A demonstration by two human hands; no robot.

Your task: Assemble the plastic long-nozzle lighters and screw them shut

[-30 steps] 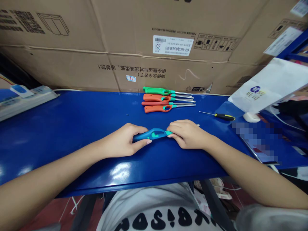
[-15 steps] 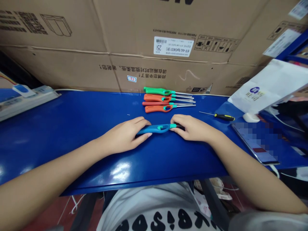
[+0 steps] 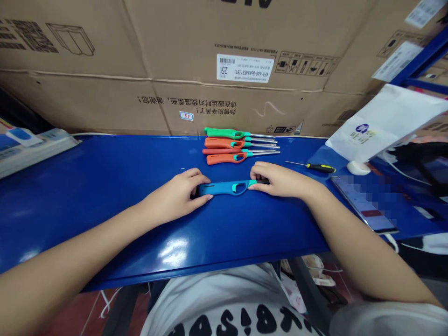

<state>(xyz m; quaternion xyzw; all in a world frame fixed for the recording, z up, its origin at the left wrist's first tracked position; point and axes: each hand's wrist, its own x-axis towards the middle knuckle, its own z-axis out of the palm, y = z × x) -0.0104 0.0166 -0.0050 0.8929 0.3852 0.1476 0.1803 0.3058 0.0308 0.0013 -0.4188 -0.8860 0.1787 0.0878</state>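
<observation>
A blue long-nosed gas lighter (image 3: 220,188) with a teal trigger lies crosswise in front of me, low over the tabletop. My left hand (image 3: 180,193) grips the end of its handle between thumb and fingers. At the other end, my right hand (image 3: 278,181) pinches the lighter near its teal collar, and the fingers hide most of the metal tube. Just beyond my hands, several more lighters lie side by side with their tubes to the right: a green lighter (image 3: 224,134) at the back and an orange lighter (image 3: 226,159) at the front.
Right of the lighters lies a black-and-yellow screwdriver (image 3: 320,168). A phone (image 3: 364,205), a small white object (image 3: 358,167) and a white paper bag (image 3: 383,123) are farther right. A power strip (image 3: 38,149) sits left. A large cardboard box (image 3: 189,56) stands behind the blue table (image 3: 105,172).
My left hand has slid left to the butt of the blue lighter, so more of its handle shows. My right hand still holds the tube end. The whole view has shifted slightly.
</observation>
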